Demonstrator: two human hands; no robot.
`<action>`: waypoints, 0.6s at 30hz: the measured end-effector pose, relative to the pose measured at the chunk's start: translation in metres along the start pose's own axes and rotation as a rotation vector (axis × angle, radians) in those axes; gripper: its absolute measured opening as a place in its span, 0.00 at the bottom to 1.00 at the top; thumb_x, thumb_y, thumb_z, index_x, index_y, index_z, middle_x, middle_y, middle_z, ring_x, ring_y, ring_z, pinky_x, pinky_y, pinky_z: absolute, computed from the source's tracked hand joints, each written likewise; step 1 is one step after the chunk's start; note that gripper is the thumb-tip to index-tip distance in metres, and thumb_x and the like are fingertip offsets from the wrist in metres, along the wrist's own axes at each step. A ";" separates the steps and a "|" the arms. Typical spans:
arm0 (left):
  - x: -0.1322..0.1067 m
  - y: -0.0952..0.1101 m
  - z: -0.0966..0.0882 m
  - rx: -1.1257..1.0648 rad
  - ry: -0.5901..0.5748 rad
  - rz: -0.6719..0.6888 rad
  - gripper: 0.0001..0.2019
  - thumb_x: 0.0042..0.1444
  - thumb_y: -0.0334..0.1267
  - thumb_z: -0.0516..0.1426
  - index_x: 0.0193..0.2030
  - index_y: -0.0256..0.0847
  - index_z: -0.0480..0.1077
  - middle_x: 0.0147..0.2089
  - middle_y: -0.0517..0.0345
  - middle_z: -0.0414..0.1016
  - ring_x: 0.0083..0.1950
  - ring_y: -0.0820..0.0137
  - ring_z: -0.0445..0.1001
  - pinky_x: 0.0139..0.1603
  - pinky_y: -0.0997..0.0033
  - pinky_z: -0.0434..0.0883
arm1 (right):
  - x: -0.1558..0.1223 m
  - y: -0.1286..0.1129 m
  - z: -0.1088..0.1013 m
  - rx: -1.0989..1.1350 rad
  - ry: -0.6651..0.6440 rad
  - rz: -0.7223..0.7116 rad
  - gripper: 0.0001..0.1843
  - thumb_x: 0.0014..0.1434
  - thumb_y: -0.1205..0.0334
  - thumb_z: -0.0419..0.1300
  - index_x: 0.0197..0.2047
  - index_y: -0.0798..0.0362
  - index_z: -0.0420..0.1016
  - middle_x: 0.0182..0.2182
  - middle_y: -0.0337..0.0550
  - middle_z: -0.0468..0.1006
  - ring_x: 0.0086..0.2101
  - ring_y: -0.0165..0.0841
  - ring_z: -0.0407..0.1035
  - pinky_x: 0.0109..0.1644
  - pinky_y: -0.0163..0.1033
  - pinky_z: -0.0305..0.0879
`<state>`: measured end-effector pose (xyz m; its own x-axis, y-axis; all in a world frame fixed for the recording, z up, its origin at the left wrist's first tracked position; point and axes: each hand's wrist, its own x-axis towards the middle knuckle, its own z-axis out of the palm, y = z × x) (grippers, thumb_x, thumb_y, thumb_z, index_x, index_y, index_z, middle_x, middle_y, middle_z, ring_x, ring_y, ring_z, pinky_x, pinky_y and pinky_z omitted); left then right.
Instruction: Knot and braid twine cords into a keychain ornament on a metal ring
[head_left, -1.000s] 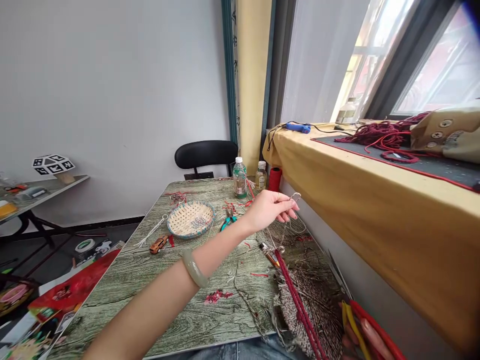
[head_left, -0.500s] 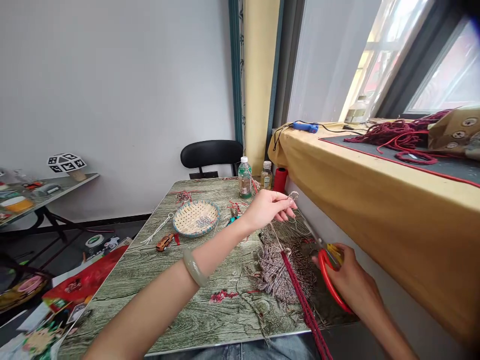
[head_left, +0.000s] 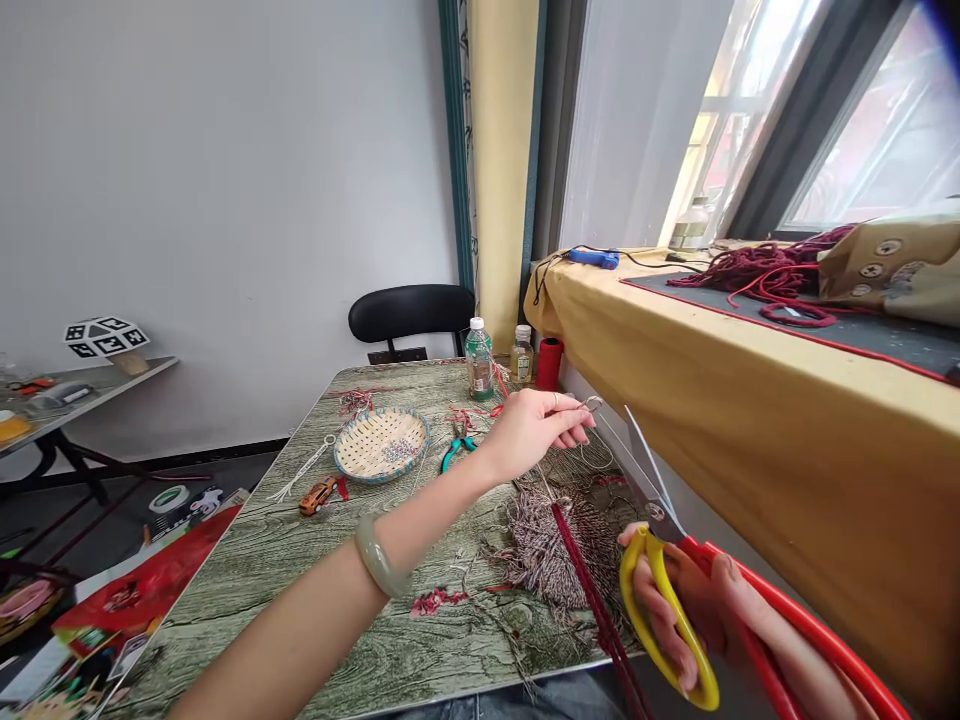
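My left hand (head_left: 536, 425) is closed in a pinch on a thin looped cord (head_left: 592, 404), raised over the right side of the table. From that hand a strand runs down to a dark red braided cord (head_left: 581, 560), which hangs past the table's front edge. Under it lies a bundle of brownish-grey twisted cords (head_left: 551, 545). My right hand (head_left: 705, 600) has its fingers through the red and yellow handles of a pair of scissors (head_left: 656, 510). Their blades are spread and point upward, to the right of the left hand, apart from the cord.
A woven basket with small beads (head_left: 352, 455), teal-handled pliers (head_left: 454, 452), a toy car (head_left: 319, 495) and a bottle (head_left: 479, 360) stand on the table (head_left: 360, 620). A cloth-covered ledge (head_left: 720, 380) with dark red yarn (head_left: 780, 268) borders the right side.
My right hand has lifted and turned the scissors, and the blades have come apart. The left hand keeps its pinch on the cord. The view has shifted slightly right.
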<state>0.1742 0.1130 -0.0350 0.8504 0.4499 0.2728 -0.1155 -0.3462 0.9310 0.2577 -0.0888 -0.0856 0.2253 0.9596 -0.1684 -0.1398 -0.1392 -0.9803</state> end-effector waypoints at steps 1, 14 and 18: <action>-0.001 0.001 0.000 0.022 0.005 0.015 0.10 0.55 0.37 0.52 0.32 0.33 0.72 0.26 0.57 0.73 0.26 0.77 0.69 0.28 0.78 0.68 | -0.002 -0.006 0.004 0.031 -0.020 0.019 0.28 0.54 0.35 0.36 0.35 0.49 0.62 0.20 0.38 0.63 0.17 0.30 0.57 0.23 0.39 0.60; -0.013 0.018 0.019 0.351 -0.096 0.158 0.11 0.56 0.35 0.52 0.28 0.36 0.74 0.28 0.57 0.76 0.30 0.73 0.71 0.39 0.72 0.67 | 0.008 -0.026 0.006 0.166 -0.080 -0.099 0.24 0.58 0.41 0.43 0.30 0.51 0.65 0.19 0.37 0.63 0.18 0.27 0.52 0.21 0.33 0.54; -0.012 0.008 0.019 0.363 -0.151 0.088 0.10 0.55 0.33 0.52 0.34 0.34 0.75 0.28 0.55 0.77 0.30 0.74 0.73 0.35 0.75 0.69 | 0.013 -0.030 -0.004 0.119 0.120 -0.094 0.27 0.55 0.36 0.40 0.30 0.51 0.63 0.15 0.33 0.58 0.15 0.25 0.48 0.16 0.32 0.51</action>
<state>0.1727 0.0894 -0.0350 0.9142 0.2892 0.2838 -0.0251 -0.6586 0.7520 0.2692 -0.0732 -0.0587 0.3556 0.9299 -0.0944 -0.2245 -0.0131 -0.9744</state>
